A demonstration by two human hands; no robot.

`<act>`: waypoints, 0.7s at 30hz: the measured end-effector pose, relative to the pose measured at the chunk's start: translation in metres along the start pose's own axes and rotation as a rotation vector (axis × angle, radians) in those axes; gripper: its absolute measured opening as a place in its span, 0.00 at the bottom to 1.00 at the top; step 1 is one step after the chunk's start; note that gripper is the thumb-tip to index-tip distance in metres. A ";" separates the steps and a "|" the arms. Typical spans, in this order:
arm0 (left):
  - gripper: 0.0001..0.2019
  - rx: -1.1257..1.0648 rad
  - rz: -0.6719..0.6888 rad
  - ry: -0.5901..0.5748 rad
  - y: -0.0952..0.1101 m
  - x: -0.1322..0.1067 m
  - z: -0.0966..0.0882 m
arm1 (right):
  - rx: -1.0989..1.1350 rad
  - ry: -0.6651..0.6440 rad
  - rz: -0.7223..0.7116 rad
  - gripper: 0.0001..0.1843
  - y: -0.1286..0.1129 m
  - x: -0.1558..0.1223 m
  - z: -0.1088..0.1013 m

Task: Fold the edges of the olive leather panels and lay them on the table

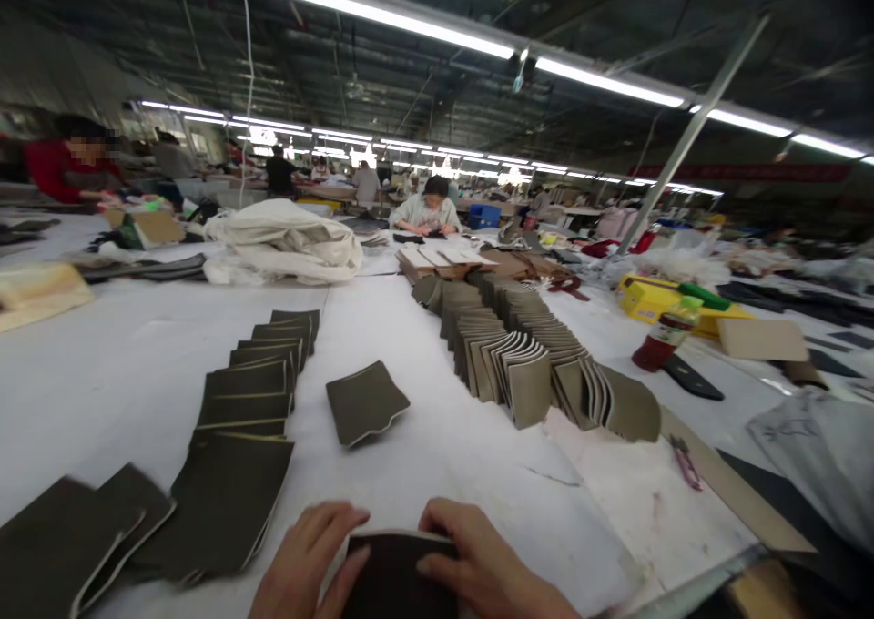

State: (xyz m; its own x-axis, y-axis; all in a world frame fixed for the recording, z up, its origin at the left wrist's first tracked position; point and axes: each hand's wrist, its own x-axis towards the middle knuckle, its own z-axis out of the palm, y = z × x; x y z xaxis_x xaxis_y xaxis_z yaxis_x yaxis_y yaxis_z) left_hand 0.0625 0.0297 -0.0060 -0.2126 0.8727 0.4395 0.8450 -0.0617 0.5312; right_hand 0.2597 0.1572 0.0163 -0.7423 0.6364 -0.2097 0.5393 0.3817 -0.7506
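1. Dark-brown panel (402,587), bottom centre: near end cut off by frame.
2. Left hand (309,560): half-curled, thumb over panel's edge; grip cannot be told.
3. Right hand (482,560): curled, pinching panel's far-right corner.

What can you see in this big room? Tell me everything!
table: one, white, across the foreground
dark piece: one, blackish, bottom centre
loose piece: one, dark olive, middle
overlapping pieces: several, dark olive, left
stacked pieces: two rows, brownish, right of centre
bottle: one, dark red, green cap, right
flat object: one, black, beside the bottle
snips: one, pink handle, right
box: one, yellow, behind the bottle
bundle: one, white, left of centre
bin: one, blue, background
lights: many, white, overhead
people: several, varied clothing, background
other clutter: uncountable, mixed colours, towards the back
left hand: one, bare, at the dark piece's left edge
right hand: one, bare, thumb on the dark piece
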 end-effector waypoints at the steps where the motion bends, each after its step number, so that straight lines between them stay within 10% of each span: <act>1: 0.12 -0.089 -0.089 -0.117 0.006 0.011 -0.008 | 0.021 -0.018 -0.036 0.06 -0.002 -0.002 0.001; 7: 0.09 -0.416 -0.426 -0.754 0.015 0.054 -0.023 | 0.123 -0.084 -0.107 0.05 -0.003 -0.008 0.013; 15: 0.08 -0.632 -0.442 -1.019 0.000 0.054 -0.015 | 0.115 -0.146 -0.146 0.07 0.007 -0.012 0.024; 21: 0.06 -0.842 -0.650 -0.949 -0.005 0.046 -0.005 | -0.164 0.092 -0.404 0.15 0.000 -0.014 0.026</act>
State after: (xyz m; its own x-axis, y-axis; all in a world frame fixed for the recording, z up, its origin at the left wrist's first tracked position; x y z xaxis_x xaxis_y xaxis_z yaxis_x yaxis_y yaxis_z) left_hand 0.0455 0.0680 0.0154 0.2450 0.8247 -0.5098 0.1156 0.4972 0.8599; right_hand 0.2601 0.1311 0.0030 -0.8722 0.4680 0.1423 0.2744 0.7089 -0.6498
